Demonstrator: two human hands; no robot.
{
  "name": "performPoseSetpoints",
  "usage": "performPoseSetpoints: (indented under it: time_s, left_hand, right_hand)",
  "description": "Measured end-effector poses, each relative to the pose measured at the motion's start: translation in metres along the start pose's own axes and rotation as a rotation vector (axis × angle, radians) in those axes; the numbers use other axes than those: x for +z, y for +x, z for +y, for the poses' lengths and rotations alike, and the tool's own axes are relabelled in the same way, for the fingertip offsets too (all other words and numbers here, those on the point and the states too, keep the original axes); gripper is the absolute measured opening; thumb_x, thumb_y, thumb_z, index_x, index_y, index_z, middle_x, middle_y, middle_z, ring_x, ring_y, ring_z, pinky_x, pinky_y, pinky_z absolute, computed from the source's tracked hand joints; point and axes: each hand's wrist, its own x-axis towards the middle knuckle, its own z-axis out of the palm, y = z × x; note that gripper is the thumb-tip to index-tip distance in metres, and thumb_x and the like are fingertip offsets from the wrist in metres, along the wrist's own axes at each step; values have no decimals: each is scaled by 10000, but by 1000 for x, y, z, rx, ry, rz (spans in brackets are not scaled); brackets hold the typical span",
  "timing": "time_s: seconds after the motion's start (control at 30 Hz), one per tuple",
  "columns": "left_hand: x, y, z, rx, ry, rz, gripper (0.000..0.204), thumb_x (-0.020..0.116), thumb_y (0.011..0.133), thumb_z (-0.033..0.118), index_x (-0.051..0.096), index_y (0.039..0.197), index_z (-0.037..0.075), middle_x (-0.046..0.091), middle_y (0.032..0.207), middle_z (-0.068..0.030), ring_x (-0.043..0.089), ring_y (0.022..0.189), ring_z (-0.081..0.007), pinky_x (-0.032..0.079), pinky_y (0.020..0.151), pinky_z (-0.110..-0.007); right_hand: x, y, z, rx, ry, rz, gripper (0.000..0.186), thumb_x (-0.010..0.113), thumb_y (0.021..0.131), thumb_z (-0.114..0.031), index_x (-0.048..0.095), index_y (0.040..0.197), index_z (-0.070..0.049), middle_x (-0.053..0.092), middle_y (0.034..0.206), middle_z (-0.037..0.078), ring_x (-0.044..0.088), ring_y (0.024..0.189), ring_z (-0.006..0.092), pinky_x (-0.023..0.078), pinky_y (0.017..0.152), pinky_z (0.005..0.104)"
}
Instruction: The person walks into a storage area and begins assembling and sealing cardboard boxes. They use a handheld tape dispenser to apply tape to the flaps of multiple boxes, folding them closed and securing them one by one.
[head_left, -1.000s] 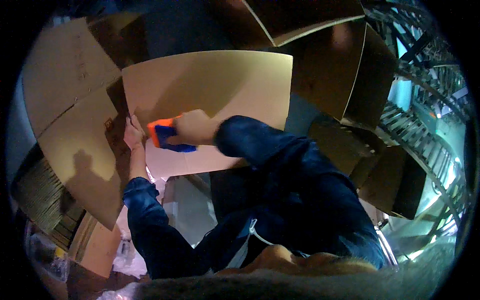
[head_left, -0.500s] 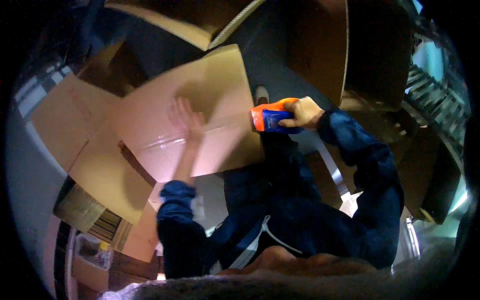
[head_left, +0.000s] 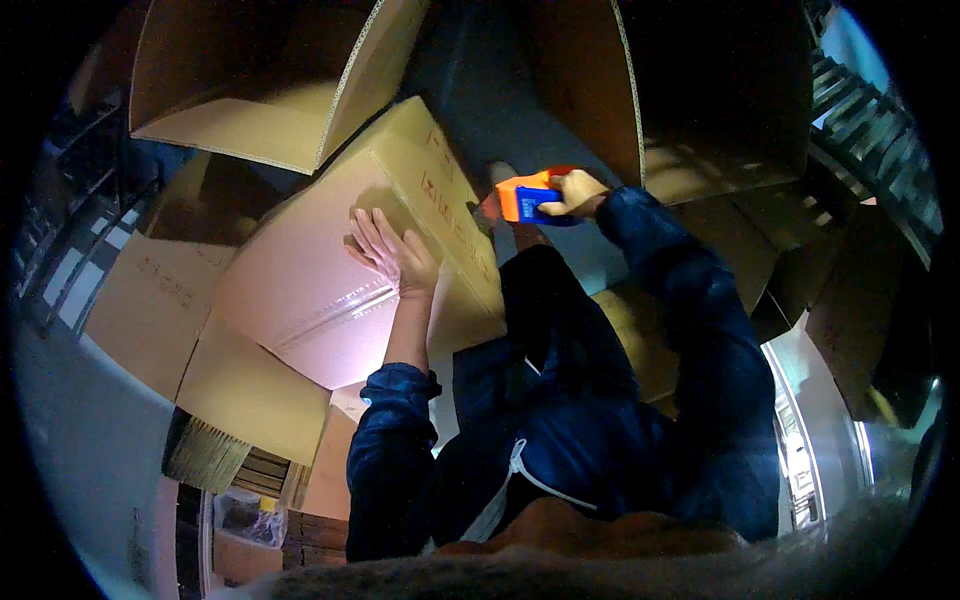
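A closed cardboard box (head_left: 300,270) lies in front of me, with a strip of clear tape along its upper face. Red printed marks run down its right-hand side. My left hand (head_left: 396,258) rests flat on the upper face, fingers stretched out. An orange and blue hand-held device (head_left: 535,200) is gripped in my right hand (head_left: 578,194), just right of the box's marked side. Its front end points at that side, and a dim reddish patch shows there. Whether the device touches the cardboard I cannot tell.
Large open cartons stand beyond the box, one at the far left (head_left: 240,140) and another at the far right (head_left: 720,110). Another box (head_left: 150,300) sits at the left. Below it are stacked flat cardboard pieces (head_left: 205,455). Slatted racking (head_left: 880,150) lines the right edge.
The box now shows its marked right side, which was out of sight before. My right hand has carried the device slightly away from me. My left hand stays on the upper face.
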Motion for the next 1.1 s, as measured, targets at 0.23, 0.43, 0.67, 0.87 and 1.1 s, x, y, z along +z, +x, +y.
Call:
performPoseSetpoints:
  time_s: [0.23,0.43,0.67,0.87,1.1]
  left_hand:
    - [0,13,-4,-157,-371,91,666,522,810,317,325,1401,81,219,1500,-108,123,1405,-259,6,1112,-550]
    - [2,20,22,-130,55,-130,648,552,809,336,369,1371,71,238,1477,-138,132,1397,-305,30,1093,-586]
    - [-28,14,-39,53,-276,-160,590,533,839,368,424,1327,55,311,1430,-147,231,1360,-298,137,1090,-534]
    - [-98,-67,-273,-475,-185,81,675,456,850,497,420,1316,10,389,1361,-202,335,1289,-336,243,1045,-480]
    - [-82,-250,-365,-1084,-484,3,820,366,864,648,415,1304,-42,480,1279,-266,456,1206,-380,365,994,-417]
  right_hand:
    - [39,48,-91,-67,-21,92,412,610,814,-411,618,1090,-105,657,950,131,633,868,298,495,774,385]
    - [93,54,-89,-123,26,325,516,653,752,-361,535,1115,-15,624,981,210,617,896,345,481,794,431]
    - [75,39,-89,67,15,278,453,613,802,-421,574,1002,-17,634,889,227,622,845,373,487,738,447]
    - [67,16,-117,-116,-293,428,475,612,808,-406,565,1064,-9,616,986,233,607,940,360,482,773,441]
    - [46,25,-184,16,-309,360,657,610,801,-409,427,1309,-34,567,1162,213,563,1033,362,444,877,422]
